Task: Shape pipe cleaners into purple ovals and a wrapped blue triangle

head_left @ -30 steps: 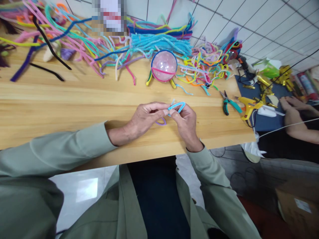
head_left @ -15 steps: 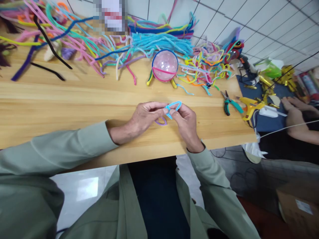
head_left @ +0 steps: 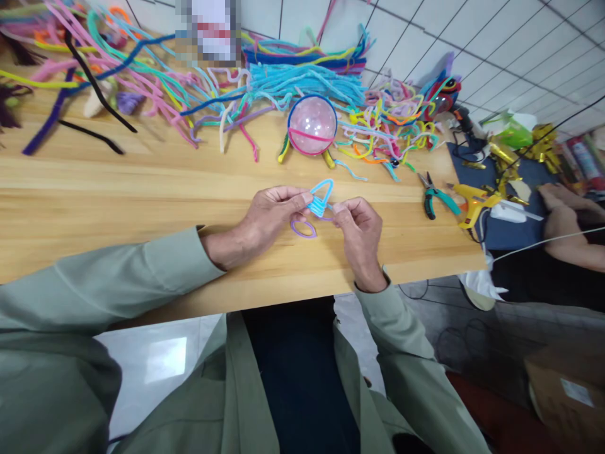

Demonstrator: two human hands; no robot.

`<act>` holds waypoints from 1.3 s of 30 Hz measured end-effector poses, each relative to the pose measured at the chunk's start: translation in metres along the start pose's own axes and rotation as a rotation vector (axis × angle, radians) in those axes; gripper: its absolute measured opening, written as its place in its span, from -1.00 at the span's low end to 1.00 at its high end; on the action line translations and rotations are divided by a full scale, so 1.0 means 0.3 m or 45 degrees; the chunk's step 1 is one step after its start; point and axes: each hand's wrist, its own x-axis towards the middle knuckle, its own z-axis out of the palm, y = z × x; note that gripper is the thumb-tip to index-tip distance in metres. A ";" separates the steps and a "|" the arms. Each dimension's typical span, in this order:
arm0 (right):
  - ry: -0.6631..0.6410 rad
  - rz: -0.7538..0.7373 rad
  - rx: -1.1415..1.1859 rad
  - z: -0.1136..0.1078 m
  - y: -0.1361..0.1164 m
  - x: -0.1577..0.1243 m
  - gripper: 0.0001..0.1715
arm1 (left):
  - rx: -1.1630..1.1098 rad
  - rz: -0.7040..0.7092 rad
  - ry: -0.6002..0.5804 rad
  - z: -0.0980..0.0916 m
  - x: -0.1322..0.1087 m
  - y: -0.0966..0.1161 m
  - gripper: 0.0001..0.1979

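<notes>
Between my hands is a light blue pipe cleaner [head_left: 319,206], bent into a tall loop with several tight folds at its base. My left hand [head_left: 278,211] pinches its left side between thumb and fingers. On the other side, the fingertips of my right hand [head_left: 358,227] are pinched at the right end of the folds; the exact bit they grip is too small to be sure of. Just below, a purple pipe cleaner loop [head_left: 303,229] shows near my left fingers; whether it lies on the table or hangs from the hand, I cannot tell.
A clear ball [head_left: 312,125] with a blue and pink rim stands behind my hands. Bundled blue pipe cleaners [head_left: 307,83] and loose coloured ones lie along the wall. Pliers [head_left: 437,197] and a yellow glue gun [head_left: 476,203] are at right, near another person's arm [head_left: 567,221].
My right hand has moved a little right and down, away from the left. The blue loop has tilted more upright, and its folded base now shows.
</notes>
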 end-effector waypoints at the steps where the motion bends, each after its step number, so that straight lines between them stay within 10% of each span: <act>1: -0.014 0.021 -0.011 -0.004 -0.001 -0.002 -0.54 | -0.019 0.002 0.009 0.000 0.003 0.002 -0.68; 8: -0.229 0.202 0.145 -0.001 0.039 0.001 -0.56 | -0.110 -0.036 -0.036 0.005 0.003 0.015 -0.69; 39: -0.031 0.124 0.236 0.068 0.036 0.001 -0.65 | -0.223 -0.076 0.011 0.024 -0.012 0.006 -0.75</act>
